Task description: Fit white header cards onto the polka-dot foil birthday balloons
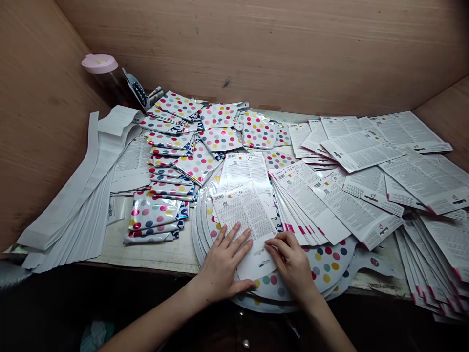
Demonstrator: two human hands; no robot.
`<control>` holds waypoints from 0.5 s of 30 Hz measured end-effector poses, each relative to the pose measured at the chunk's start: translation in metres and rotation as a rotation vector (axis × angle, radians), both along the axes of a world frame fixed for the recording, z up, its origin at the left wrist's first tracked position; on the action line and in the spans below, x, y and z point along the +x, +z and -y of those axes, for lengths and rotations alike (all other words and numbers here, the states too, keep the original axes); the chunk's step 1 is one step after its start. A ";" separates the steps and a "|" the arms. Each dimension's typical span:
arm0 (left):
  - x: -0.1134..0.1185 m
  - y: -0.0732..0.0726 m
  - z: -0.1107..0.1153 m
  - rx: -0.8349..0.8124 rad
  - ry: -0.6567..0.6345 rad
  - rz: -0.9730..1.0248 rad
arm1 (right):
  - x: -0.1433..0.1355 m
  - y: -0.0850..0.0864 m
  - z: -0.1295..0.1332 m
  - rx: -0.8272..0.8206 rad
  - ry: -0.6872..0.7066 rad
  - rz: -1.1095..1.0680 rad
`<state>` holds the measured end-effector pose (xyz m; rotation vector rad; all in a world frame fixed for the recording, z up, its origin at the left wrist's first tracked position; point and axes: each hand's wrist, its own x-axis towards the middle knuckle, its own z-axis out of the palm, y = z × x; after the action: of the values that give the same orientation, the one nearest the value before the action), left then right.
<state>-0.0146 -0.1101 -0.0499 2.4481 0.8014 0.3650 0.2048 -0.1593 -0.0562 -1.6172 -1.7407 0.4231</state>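
A white printed card [249, 215] with a hang hole near its lower end lies slanted in front of me. My left hand [229, 261] rests on its lower left part, fingers spread. At the card's right edge, my right hand [291, 261] has its thumb and fingertips pinched together; what sits between them, if anything, is too small to make out. Another printed card [252, 166] lies just beyond. Beneath the cards are round, flat, shiny foil balloons [330, 264] with coloured dots, stacked at the table's front edge.
Folded dotted foil packets [157, 212] are piled left and behind. Long white paper strips [78, 205] lie at far left, near a pink-lidded bottle [100, 66]. Fanned printed cards [311, 195] and more card stacks [436, 254] cover the right. Wooden panels [256, 54] enclose the table.
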 end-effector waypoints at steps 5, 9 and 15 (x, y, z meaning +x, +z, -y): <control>0.000 0.000 0.001 -0.044 0.010 0.041 | -0.003 -0.001 -0.001 0.013 -0.023 -0.013; 0.000 -0.001 0.001 -0.056 0.010 0.055 | -0.004 0.002 -0.003 -0.015 -0.008 0.025; 0.000 0.001 0.002 -0.092 0.024 0.113 | -0.013 -0.006 -0.005 -0.028 -0.010 0.196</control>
<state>-0.0148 -0.1119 -0.0493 2.3120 0.7826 0.4611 0.1917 -0.1545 -0.0622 -1.7355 -1.8770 0.2938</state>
